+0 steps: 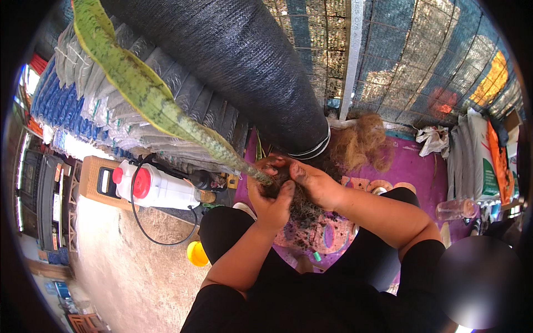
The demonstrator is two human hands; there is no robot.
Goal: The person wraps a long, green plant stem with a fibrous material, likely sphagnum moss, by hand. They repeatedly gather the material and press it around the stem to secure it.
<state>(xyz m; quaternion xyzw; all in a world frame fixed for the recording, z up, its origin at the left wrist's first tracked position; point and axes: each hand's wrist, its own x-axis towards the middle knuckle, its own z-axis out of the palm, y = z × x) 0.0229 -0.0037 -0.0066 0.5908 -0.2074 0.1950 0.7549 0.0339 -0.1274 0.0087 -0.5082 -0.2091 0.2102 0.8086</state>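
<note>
A long snake plant leaf [166, 110], mottled green with yellow margins, slants from the upper left down to my hands. My left hand [268, 208] is wrapped around the plant's base, where the leaf meets a dark, soil-covered root ball [305, 204]. Against the other side of that root ball, my right hand [318, 183] presses with curled, soil-stained fingers. Fine roots hang below both hands. Part of the root ball is hidden by my fingers. Loose dark soil [302, 237] lies scattered beneath on a purple mat [410, 162] with pink patterns.
A large roll of black netting [233, 70] leans close beyond my hands. Brown coconut fibre [360, 143] lies at its foot. Left are stacked bags [137, 120], a white sprayer [166, 187] with red caps and a yellow container [197, 254]. A clear plastic jar [454, 209] lies right.
</note>
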